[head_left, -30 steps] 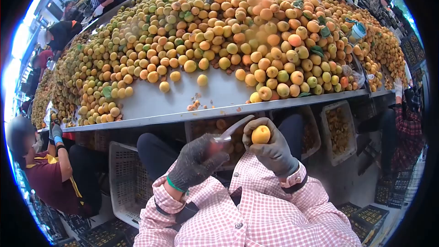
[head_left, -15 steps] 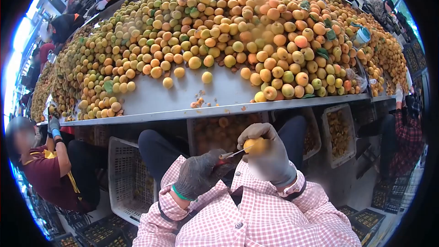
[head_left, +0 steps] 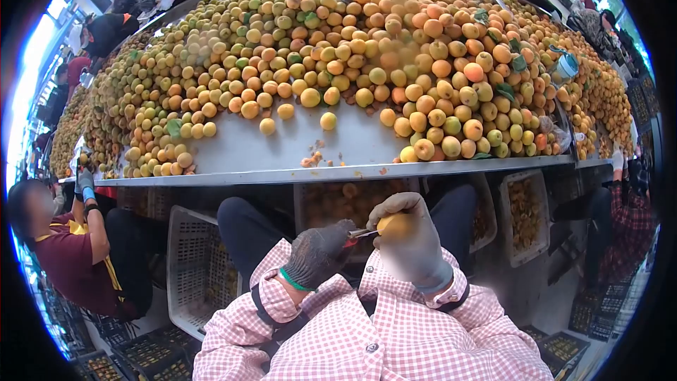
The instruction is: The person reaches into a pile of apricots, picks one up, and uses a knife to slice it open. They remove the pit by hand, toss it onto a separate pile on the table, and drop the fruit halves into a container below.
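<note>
My left hand (head_left: 317, 254), in a dark grey knitted glove with a green cuff, is closed round the red handle of a small knife (head_left: 362, 233). The thin blade points right, its tip at the fruit in my other hand. My right hand (head_left: 416, 247), in a lighter grey glove, grips a yellow-orange apricot (head_left: 396, 225). A blur covers part of that hand and the fruit's lower side. Beyond my knees, a metal table (head_left: 268, 155) carries a large heap of apricots (head_left: 282, 63), with a few loose ones near its front.
A white plastic crate (head_left: 190, 261) stands left of my legs, and another crate (head_left: 525, 219) with fruit pieces is to the right. One more crate (head_left: 352, 201) holds fruit below the table edge. A co-worker (head_left: 77, 254) sits at left; a blue cup (head_left: 566, 67) lies among the fruit.
The knife has turned closer to level, and more of its blade is hidden by the right hand. My left hand has moved slightly up and right. The view has shifted a little.
</note>
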A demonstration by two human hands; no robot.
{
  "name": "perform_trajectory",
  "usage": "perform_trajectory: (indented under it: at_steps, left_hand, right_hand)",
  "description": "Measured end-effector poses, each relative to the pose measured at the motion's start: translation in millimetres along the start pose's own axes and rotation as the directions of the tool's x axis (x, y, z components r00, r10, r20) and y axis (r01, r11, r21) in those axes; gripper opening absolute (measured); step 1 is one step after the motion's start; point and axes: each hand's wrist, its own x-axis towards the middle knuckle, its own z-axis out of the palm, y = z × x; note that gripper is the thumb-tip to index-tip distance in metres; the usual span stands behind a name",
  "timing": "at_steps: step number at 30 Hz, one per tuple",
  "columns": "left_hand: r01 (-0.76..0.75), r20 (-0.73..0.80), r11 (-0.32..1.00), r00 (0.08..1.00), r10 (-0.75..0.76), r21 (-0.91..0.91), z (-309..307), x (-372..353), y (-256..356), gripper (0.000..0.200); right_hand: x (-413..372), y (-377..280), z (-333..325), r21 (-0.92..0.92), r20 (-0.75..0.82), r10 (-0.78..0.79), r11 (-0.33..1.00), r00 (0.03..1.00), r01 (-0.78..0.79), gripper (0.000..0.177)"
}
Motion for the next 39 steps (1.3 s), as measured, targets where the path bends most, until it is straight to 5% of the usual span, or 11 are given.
perform_trajectory:
  at_steps: [9,15,19,21,23,25,27,29,33,37,39]
  left_hand:
    - [0.064,-0.102,0.998,0.993,-0.063,0.001,14,18,-12,0.029]
    - [0.061,-0.121,0.997,0.991,-0.066,-0.041,20,8,-16,0.030]
    - [-0.026,-0.166,0.995,0.986,0.009,-0.099,22,10,-19,0.030]
    - [-0.025,-0.143,0.996,0.990,0.013,-0.083,19,16,-22,0.031]
    - [-0.020,-0.111,0.997,0.994,0.012,-0.077,17,20,-20,0.031]
    - [0.077,0.011,0.992,0.997,-0.076,-0.101,7,25,-9,0.034]
    - [0.054,0.033,0.993,0.998,-0.051,-0.101,5,23,1,0.035]
    - [0.033,0.047,0.994,0.998,-0.028,-0.101,4,20,8,0.036]
    - [0.039,-0.056,0.998,0.998,-0.042,-0.056,16,8,9,0.039]
    - [0.086,-0.068,0.986,0.993,-0.096,-0.144,30,2,5,0.042]
    - [0.041,-0.068,0.978,0.996,-0.056,-0.203,38,3,1,0.044]
  right_hand:
    - [16,14,6,0.022,-0.139,-0.006,1.000,0.990,0.009,0.047]
    - [16,17,3,-0.227,-0.088,-0.089,0.972,0.992,0.067,0.049]
    - [22,17,-3,-0.010,-0.021,-0.021,1.000,1.000,0.021,0.054]
    - [27,18,-5,0.332,0.120,-0.004,0.943,0.993,-0.037,0.055]
    - [27,7,-3,0.288,0.082,0.041,0.956,0.996,-0.063,0.052]
    - [29,0,-17,-0.050,0.169,0.127,0.992,0.977,-0.120,0.044]
    - [28,1,-14,0.000,0.138,0.058,0.998,0.989,-0.059,0.035]
    - [26,6,-10,0.416,0.227,-0.009,0.905,0.974,-0.089,0.032]
    - [26,12,-3,0.517,0.291,-0.015,0.844,0.957,-0.144,0.028]
    - [27,16,-5,0.460,0.309,-0.063,0.883,0.949,-0.092,0.026]
    - [27,7,-9,0.174,0.328,0.010,0.982,0.945,-0.071,0.024]
